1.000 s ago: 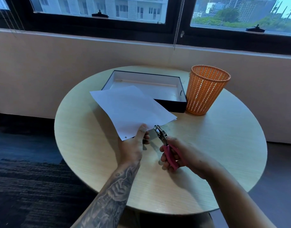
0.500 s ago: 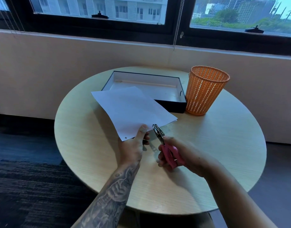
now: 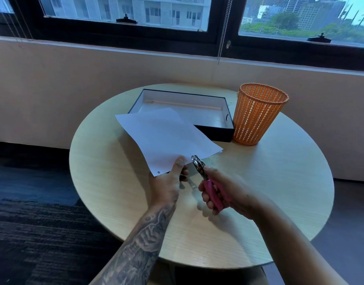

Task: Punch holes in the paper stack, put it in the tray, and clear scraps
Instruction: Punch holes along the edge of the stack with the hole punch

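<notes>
Paper stack (image 3: 166, 138) hangs just above the table (image 3: 279, 192), its near edge pinched by the left hand (image 3: 166, 186), thumb on top and fingers curled beneath. One hole (image 3: 158, 172) already shows at the near-left corner. The right hand (image 3: 224, 192) is wrapped round the pink handles of the punch (image 3: 199, 167), whose metal head sits right at the same edge, just beside the left thumb. Whether the sheets are already in its slot I cannot tell.

The step in hand looks like the next hole along that edge. To do it well, I would keep the sheets squared so that none slips, push the edge into the slot to the same depth as the first hole, and hold the pinch close to the punch so the paper does not buckle. One firm squeeze should cut more cleanly than a slow one. Working low over the table should keep the scraps easy to gather.

Beyond, the stack's far end overlaps the near-left corner of the tray (image 3: 214, 132). The basket (image 3: 257, 116) stands just beside the tray's right end, likely for scraps.
</notes>
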A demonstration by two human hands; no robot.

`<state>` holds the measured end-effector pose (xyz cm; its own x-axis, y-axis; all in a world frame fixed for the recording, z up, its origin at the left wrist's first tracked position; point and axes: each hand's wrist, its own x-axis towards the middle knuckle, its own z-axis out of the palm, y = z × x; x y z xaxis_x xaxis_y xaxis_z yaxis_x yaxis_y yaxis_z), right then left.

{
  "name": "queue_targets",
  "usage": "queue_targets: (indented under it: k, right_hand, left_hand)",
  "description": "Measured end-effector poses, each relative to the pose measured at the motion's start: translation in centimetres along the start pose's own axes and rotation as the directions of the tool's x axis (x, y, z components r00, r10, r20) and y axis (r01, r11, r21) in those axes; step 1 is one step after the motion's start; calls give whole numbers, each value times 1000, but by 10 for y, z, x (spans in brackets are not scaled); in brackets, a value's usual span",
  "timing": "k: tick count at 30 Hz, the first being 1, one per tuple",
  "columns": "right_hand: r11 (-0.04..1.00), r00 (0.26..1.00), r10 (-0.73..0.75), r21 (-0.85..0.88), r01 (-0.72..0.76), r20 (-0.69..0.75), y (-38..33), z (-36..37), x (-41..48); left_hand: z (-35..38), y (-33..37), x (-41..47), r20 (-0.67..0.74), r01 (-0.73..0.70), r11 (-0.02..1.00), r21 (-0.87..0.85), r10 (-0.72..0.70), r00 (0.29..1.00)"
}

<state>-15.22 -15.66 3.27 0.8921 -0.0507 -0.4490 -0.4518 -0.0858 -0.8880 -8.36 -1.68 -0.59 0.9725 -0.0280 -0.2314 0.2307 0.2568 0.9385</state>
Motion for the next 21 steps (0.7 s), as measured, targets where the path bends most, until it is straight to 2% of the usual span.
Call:
queue_targets:
  k: [12, 21]
  right_hand:
    - [999, 999, -27, -22, 26, -33, 3, 0, 3]
    - [998, 998, 47, -44, -49, -39, 6, -6, 6]
  left_hand:
    - [1, 2, -1, -12, 17, 999, 34, -17, 1000]
    - [4, 1, -1, 7, 1, 991, 132, -2, 1000]
